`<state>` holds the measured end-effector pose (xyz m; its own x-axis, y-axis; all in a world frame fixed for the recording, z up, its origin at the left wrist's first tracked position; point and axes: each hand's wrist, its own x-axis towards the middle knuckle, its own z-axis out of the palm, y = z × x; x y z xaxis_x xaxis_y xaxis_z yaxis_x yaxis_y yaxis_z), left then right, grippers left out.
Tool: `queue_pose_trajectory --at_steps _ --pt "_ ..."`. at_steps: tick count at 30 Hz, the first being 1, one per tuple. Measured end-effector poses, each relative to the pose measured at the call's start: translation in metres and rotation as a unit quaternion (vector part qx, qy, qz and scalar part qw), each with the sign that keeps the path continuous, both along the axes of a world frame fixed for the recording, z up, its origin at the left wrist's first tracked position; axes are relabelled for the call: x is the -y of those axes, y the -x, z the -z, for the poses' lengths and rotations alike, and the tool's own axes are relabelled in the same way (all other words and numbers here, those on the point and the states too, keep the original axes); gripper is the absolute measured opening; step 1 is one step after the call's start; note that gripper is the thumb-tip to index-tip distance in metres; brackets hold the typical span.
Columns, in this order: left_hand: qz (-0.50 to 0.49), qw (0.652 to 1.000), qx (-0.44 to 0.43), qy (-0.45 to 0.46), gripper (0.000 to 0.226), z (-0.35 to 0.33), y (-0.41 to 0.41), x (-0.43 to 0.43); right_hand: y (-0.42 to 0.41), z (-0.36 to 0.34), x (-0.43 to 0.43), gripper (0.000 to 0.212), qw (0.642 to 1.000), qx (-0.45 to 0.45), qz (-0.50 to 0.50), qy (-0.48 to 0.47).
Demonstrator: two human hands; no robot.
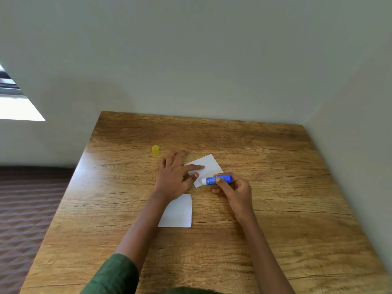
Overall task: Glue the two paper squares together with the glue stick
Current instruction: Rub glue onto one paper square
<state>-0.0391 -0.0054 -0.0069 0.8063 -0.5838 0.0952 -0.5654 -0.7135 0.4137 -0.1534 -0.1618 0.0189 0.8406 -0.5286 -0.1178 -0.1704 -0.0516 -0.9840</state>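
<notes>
Two paper squares lie on the table (265, 166): far square (209, 164) pinned flat by the left hand (175, 177), fingers spread so it won't slide; right hand (233, 190) grips the glue stick (218, 179), tip pointing nine o'clock onto its near edge. Near square (178, 213) waits at six o'clock; yellow cap (155, 150) parked at ten.

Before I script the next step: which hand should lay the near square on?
Left. The right hand grips the glue stick; the left hand, only pinning the far square, lies nearer the near square.
</notes>
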Motion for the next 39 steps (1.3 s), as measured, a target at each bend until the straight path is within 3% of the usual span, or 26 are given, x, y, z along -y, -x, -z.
queue_pose_trajectory --at_steps 7,19,28,36,39 --pt "0.008 1.0 0.01 -0.011 0.038 0.0 -0.002 0.0 -0.005 -0.001 -0.006 0.011 0.997 -0.009 -0.029 0.073" --pt "-0.005 1.0 -0.003 -0.006 0.036 -0.001 -0.004 0.001 -0.005 0.0 -0.007 0.018 0.99 -0.007 -0.065 0.123" --pt "-0.005 1.0 -0.009 -0.009 0.036 -0.003 -0.002 0.0 -0.004 0.0 0.011 0.005 0.989 -0.022 0.001 0.148" --pt "-0.002 1.0 -0.003 -0.004 0.034 -0.002 -0.002 -0.001 -0.002 -0.002 0.032 0.009 0.987 -0.03 0.05 0.152" --pt "-0.006 1.0 -0.003 0.001 0.043 0.0 -0.002 -0.002 -0.003 -0.001 0.035 0.012 0.987 -0.027 0.058 0.148"
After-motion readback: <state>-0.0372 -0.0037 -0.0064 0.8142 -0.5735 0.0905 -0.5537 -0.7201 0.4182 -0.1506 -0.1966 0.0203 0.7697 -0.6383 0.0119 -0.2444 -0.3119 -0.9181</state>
